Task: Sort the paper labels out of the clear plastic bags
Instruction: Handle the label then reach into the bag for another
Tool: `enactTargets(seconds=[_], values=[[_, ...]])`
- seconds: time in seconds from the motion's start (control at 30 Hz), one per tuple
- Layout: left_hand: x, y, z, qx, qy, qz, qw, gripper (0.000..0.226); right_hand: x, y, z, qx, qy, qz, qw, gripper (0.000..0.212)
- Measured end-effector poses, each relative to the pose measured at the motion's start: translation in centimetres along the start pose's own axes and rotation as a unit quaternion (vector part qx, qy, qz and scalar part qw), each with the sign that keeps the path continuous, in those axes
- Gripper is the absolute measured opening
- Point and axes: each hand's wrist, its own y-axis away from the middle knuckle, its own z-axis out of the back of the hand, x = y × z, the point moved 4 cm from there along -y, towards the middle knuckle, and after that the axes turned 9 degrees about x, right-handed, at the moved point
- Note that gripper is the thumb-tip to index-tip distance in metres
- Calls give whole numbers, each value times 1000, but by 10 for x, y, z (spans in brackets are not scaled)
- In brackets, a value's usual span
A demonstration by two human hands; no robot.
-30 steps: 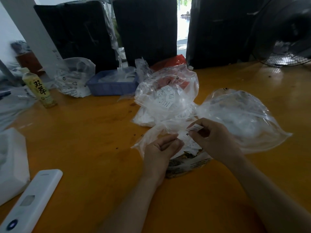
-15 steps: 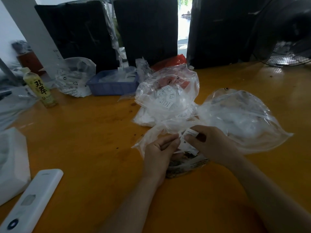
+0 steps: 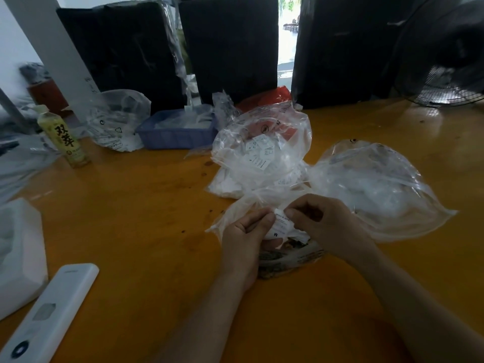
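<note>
Hands: both working at the mouth of a small clear bag (image 3: 235,208) near table edge, centre of view.
Left hand (image 3: 245,241): fingers curled, pinching bag film + edge of a paper label (image 3: 281,226) against thumb.
Right hand (image 3: 322,221): fingertips pinching the label's top edge from the other side; knuckles up.
Label pos: between the two hands, half out of the bag, printed side up, an "M" readable on it. More paper bunched under it; can't tell how many pcs.
Under hands: printed dark packet (image 3: 288,255) lying flat on the yellow table (image 3: 131,218), partly hidden by wrists.
Other bags: puffy bag w/ labels (image 3: 262,153) just behind the hands; bigger clear bag (image 3: 379,189) to the right, touching it. Both unsorted, I'd say.
Handling (judgement): label is thin, v. light, creases and tears easily; bag film soft, slippery, likely clings to paper. Best hold = label's free edge w/ fingertip pinch, other hand pinning film near the opening so paper slides out, no yanking.
Risk: film comes along w/ label, or label rips at the pinch.
Elsewhere: blue tray (image 3: 178,132) at back, drink bottle (image 3: 62,137) far left, white remote (image 3: 49,315) near left edge.
</note>
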Motion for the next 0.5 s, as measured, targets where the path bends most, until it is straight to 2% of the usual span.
enactTargets(seconds=[0.13, 0.23, 0.3, 0.37, 0.5], values=[[-3, 2, -3, 6, -10, 0, 1000, 14, -2, -1, -2, 44, -49, -46, 997, 12], [-4, 3, -4, -4, -24, 6, 1000, 15, -3, -4, -6, 99, 0, -63, 993, 11], [-4, 4, -2, -26, -32, 9, 999, 29, 0, -8, -3, 104, 3, -59, 993, 14], [-7, 5, -4, -33, -17, 12, 999, 38, 7, -22, 8, 77, -57, -61, 994, 12], [-11, 6, -9, -23, -2, 20, 1000, 31, 18, -78, 32, -37, -247, -101, 963, 9]])
